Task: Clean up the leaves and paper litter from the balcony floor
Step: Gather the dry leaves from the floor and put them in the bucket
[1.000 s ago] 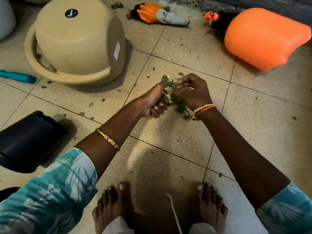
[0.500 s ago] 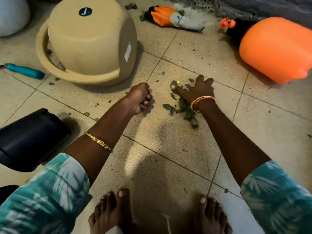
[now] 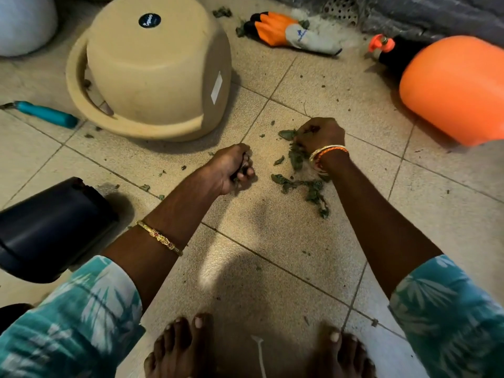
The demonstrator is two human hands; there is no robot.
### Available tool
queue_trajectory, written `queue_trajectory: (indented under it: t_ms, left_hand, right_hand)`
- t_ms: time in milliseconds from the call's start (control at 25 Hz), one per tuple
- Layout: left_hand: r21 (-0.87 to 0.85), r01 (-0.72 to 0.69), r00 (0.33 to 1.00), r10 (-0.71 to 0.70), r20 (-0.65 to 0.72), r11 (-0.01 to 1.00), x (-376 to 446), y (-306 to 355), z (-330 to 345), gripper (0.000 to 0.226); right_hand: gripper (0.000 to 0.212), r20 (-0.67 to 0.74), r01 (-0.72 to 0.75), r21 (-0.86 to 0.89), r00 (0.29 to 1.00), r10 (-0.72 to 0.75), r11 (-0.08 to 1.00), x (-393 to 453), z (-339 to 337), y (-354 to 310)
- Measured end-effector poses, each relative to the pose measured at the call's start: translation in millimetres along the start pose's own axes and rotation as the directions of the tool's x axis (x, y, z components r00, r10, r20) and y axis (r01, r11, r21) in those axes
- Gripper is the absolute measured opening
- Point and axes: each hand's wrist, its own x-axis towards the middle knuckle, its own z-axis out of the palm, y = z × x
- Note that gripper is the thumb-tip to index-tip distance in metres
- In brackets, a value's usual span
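Note:
A small heap of dark green leaves lies on the beige tiled floor between my arms. My right hand rests on the far end of the heap, fingers curled down into the leaves. My left hand hovers left of the heap as a closed fist, with dark leaf bits showing between its fingers. Loose leaf crumbs are scattered over the tiles to the left and around the heap.
An upturned beige tub stands at the back left, a teal-handled tool beside it. A black pot lies at left. An orange sprayer tank is at right, an orange glove at the back. My bare feet are at the bottom.
My hands have parted from a joined pinch above the heap. The right hand went flat onto the leaves, then curled its fingers into them. The left fist stays closed beside the heap.

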Motion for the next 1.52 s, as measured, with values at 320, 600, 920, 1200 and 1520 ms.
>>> queue_trajectory:
  t_ms: [320,600,920,1200,1520]
  left_hand:
    - [-0.028,0.051,0.977,-0.044,0.207,0.998,-6.7,0.8,19.4,0.049]
    - [0.136,-0.012,0.992,-0.006,0.126,0.991,-2.0,-11.8,11.5,0.037]
    - [-0.038,0.091,0.982,-0.083,0.172,0.995,1.6,-1.2,-11.8,0.025]
    - [-0.054,0.043,0.996,-0.039,0.08,0.998,-2.4,-4.4,-9.2,0.036]
    - [-0.043,0.16,0.967,-0.148,0.207,0.986,-4.5,-11.7,-5.3,0.035]
  right_hand:
    - [0.013,-0.077,0.2,0.449,0.98,-0.186,0.871,-57.4,-4.0,-26.8]
    - [0.024,0.245,0.479,0.034,0.847,-0.472,0.877,-101.1,11.7,-24.0]
    - [0.054,0.322,0.337,-0.241,0.912,-0.252,0.91,-16.9,-19.6,5.4]
    - [0.065,0.488,0.513,-0.326,0.811,-0.324,0.794,-68.2,4.3,25.0]
    - [0.017,0.122,0.479,-0.016,0.872,-0.474,0.878,-70.7,-2.6,18.9]
